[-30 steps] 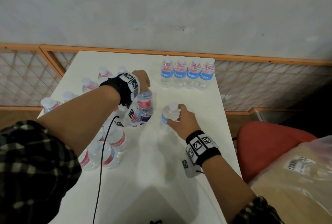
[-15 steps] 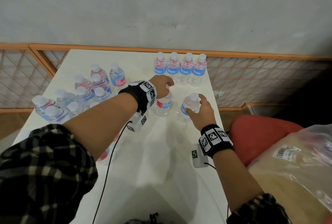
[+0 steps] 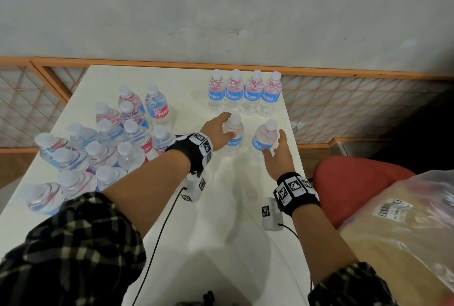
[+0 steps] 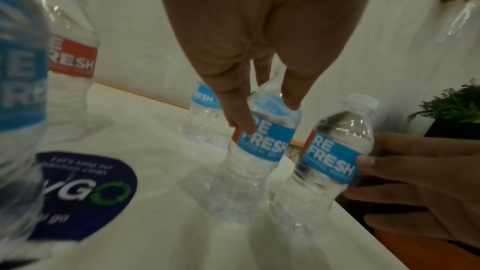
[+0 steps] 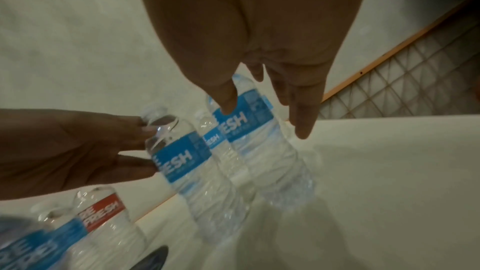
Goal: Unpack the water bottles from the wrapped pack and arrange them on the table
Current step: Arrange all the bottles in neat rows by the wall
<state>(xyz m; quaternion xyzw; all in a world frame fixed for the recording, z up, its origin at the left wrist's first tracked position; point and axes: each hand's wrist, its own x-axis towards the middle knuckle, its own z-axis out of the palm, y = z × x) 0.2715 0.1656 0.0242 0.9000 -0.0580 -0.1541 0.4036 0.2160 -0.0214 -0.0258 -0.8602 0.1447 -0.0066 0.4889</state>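
Grey wall [image 3: 221, 6], red chair [image 3: 356, 182]

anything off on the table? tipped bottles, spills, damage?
Nothing stands out. The back row of four bottles stands upright and even, and the two bottles at the hands stand upright too. No spill shows on the table.

The bottle [image 4: 262, 147] under the left hand [image 4: 259, 34] reads "RE FRESH" on a blue label, as does its neighbour [image 4: 335, 157]. A dark round sticker [image 4: 83, 194] on the table shows "YGO"; the rest is blurred.
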